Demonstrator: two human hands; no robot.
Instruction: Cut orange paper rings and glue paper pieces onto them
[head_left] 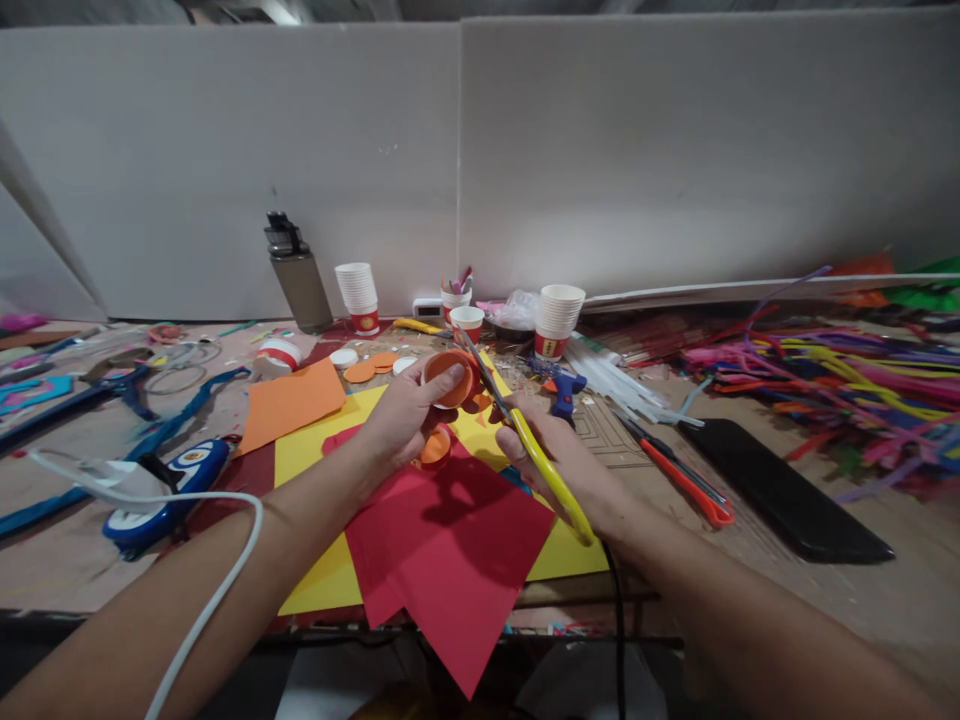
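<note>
My left hand (409, 405) is closed round an orange, cup-shaped round piece (444, 385), with the thumb on its inside. In my right hand (559, 450) is a pair of yellow-handled scissors (534, 450). Their blades point up and away, beside the right edge of the orange piece; I cannot tell whether they touch it. Under my left hand is a smaller orange round piece (433, 449). Red paper sheets (465, 540) lie below my hands, overlapping yellow paper (319, 545). To the left rests an orange sheet (292, 405), with several orange discs (373, 366) behind it.
Stacked paper cups (559, 318), more cups (357, 295) and a bottle (300, 285) stand at the back. On the right are a blue glue gun (566, 390), a red cutter (686, 480), a black phone-like slab (787, 490) and pipe cleaners (847, 380). A white cable (251, 540) crosses my left forearm.
</note>
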